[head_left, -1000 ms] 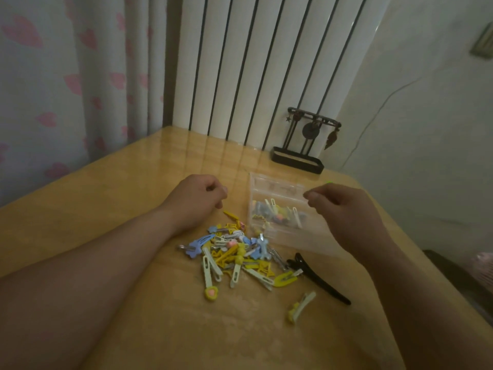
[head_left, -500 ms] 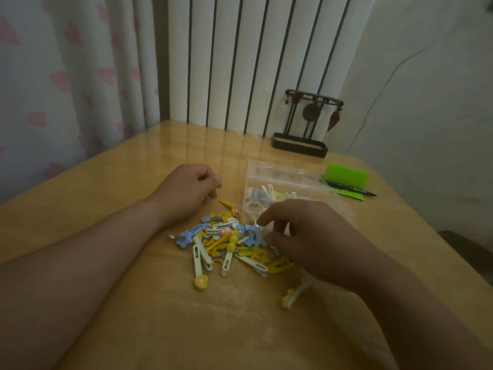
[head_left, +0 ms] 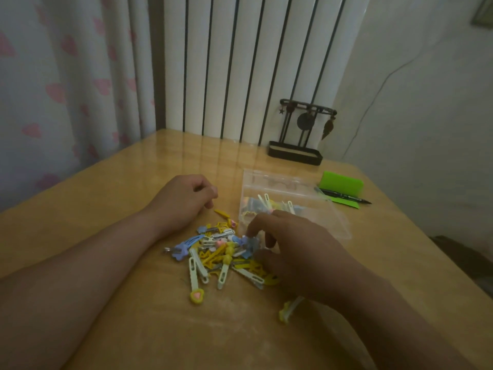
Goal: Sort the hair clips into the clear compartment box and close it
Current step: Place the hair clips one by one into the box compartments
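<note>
no legible text anywhere

Two bare arms and grips are showing in dim light.

The left forearm [head_left: 80, 276] is showing as a long, smooth, rounded shape, uncovered along all of its visible length. It is narrowing toward the wrist, then widening into the left grip [head_left: 184, 201], a compact, rounded form with soft knuckles. The right forearm [head_left: 394, 316] is looking thicker where it is nearest the camera and is likewise uncovered. It is tapering into the right grip [head_left: 301, 252], which is presenting a broad, smooth back and short, tapering fingers [head_left: 252, 227] that are coming out slightly blurred. The low light is flattening both arms, so nails and finer skin lines are coming out too faint to tell.
</note>
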Action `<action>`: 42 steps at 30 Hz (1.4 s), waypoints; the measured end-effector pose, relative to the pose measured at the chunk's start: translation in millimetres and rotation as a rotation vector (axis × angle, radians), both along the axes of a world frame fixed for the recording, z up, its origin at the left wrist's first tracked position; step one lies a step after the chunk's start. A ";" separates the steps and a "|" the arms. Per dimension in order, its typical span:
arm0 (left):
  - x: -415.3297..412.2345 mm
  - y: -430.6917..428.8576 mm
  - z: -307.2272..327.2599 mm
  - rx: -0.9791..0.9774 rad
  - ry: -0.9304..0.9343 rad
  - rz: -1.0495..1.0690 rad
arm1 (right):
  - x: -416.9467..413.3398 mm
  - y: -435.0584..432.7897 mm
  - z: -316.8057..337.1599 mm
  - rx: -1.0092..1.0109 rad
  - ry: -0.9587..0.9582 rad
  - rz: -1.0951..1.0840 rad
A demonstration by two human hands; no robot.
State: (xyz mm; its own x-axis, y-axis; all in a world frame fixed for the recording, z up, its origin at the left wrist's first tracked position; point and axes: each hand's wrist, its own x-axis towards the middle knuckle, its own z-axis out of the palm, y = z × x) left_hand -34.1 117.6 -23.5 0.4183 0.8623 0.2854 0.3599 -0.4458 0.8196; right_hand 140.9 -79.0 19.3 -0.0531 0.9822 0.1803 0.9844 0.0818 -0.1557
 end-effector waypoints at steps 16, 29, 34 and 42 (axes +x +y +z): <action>0.6 5.9 -3.1 0.022 0.001 -0.013 | 12.3 -3.6 7.8 -0.016 0.169 0.008; 2.6 10.3 -7.9 0.025 -0.037 -0.017 | 85.8 20.3 25.4 0.313 0.633 -0.389; 2.9 14.0 -9.4 0.020 -0.046 -0.021 | 104.9 53.0 25.4 0.220 0.400 -0.475; 3.9 18.3 -12.2 -0.004 -0.064 -0.024 | 121.5 85.0 28.9 -0.056 0.177 -0.502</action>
State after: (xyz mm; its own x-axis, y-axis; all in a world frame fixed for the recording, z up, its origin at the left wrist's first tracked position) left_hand -30.2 135.9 -35.7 0.4200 0.8534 0.3086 0.2957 -0.4502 0.8426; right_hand 262.5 6.0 48.2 0.4525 0.8872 0.0902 0.8585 -0.4061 -0.3131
